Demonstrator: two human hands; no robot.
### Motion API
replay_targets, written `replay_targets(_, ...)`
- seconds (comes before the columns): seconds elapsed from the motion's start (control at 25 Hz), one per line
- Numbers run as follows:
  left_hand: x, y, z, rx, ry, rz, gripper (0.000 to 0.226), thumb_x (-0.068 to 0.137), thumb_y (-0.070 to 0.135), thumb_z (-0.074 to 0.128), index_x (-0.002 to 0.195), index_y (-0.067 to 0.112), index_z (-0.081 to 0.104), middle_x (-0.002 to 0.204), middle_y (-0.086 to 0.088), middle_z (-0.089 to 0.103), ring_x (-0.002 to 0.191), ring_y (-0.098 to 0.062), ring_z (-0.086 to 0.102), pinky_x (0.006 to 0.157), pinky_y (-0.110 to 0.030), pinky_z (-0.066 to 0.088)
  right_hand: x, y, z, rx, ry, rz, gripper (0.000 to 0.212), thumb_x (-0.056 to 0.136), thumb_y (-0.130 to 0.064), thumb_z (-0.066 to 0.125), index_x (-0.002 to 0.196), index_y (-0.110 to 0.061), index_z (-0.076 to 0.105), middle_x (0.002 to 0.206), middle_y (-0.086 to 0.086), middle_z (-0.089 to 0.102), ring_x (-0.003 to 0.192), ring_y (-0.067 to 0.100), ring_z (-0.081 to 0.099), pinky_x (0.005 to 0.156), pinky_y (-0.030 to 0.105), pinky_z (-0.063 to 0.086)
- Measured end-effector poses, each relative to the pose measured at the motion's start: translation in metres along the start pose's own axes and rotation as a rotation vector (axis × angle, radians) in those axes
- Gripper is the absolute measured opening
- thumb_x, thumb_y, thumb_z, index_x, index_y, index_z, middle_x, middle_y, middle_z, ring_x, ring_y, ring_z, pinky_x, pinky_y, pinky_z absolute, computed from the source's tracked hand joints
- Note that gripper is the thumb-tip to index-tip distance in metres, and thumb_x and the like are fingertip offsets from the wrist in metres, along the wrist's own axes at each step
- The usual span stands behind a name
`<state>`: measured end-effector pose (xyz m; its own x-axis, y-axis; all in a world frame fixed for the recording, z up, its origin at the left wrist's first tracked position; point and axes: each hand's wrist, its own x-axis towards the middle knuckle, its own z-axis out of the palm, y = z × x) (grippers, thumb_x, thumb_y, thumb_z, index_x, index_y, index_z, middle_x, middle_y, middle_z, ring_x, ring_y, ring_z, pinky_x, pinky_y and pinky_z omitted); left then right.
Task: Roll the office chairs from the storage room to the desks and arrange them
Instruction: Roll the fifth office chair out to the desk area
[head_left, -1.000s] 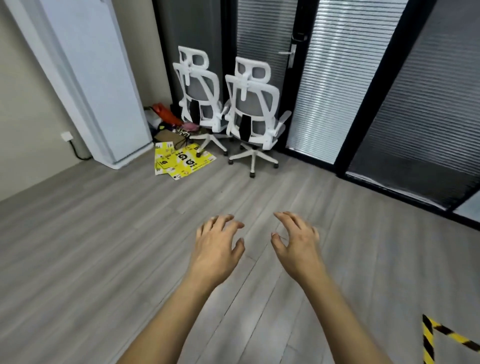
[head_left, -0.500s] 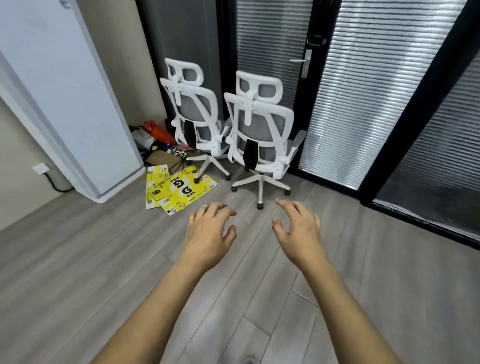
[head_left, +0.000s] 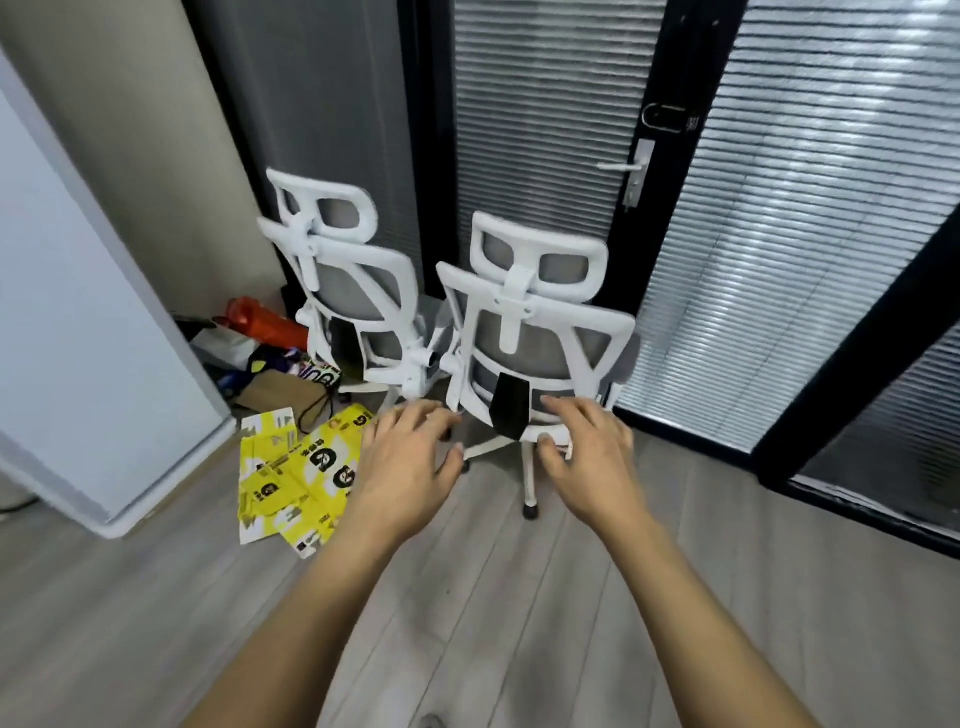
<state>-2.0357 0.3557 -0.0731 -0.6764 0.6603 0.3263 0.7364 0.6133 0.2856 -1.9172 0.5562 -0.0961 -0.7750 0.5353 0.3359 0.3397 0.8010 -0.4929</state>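
Closing in for the first grab.
My left hand (head_left: 410, 457) and right hand (head_left: 592, 452) reach forward, fingers spread, holding nothing. Since a second ago the nearer chair (head_left: 524, 332) has come almost within reach, so gripping its back looks next. The second chair (head_left: 343, 291) stands just beside it.

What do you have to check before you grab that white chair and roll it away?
1. Hands free: left hand and right hand hold nothing. Ok.
2. Grip on the near chair: neither hand grips it yet. Not ok.
3. Gap to the other chair: the armrests look very close. Cannot tell.
4. Wheels free: one caster shows, the rest are hidden. Cannot tell.
5. Path back over the floor: the yellow papers lie off to its left. Ok.
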Motion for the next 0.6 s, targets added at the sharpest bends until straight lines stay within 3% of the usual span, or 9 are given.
replay_targets(0.32,0.238,-0.07,0.08,-0.031,-0.131,0.17,0.039,0.091,0.048,0.042,0.124,0.033,0.055,0.128,0.008,0.055,0.122,-0.021,0.046,0.101,-0.039,0.034,0.187,0.055,0.075,-0.05,0.075,0.175,0.051,0.09,-0.042,0.046,0.137,-0.027,0.055,0.131,-0.002,0.056,0.125,0.024,0.051,0.11,0.044,0.031)
replay_targets(0.48,0.339,-0.097,0.134,-0.028,-0.183,0.182,0.046,0.092,0.049,0.037,0.132,0.031,0.051,0.132,0.004,0.053,0.121,-0.025,0.047,0.1,-0.042,0.037,0.278,0.107,0.114,-0.089,0.091,0.263,0.045,0.093,-0.037,0.057,0.135,-0.022,0.057,0.127,0.004,0.059,0.116,0.031,0.055,0.104,0.046,0.036)
replay_targets(0.6,0.4,-0.113,0.175,-0.082,-0.253,0.22,0.052,0.09,0.051,0.033,0.134,0.03,0.051,0.132,0.003,0.053,0.119,-0.026,0.049,0.099,-0.042,0.038,0.325,0.147,0.149,-0.146,0.091,0.3,0.051,0.088,-0.051,0.049,0.125,-0.017,0.062,0.117,0.007,0.064,0.11,0.034,0.059,0.1,0.048,0.041)
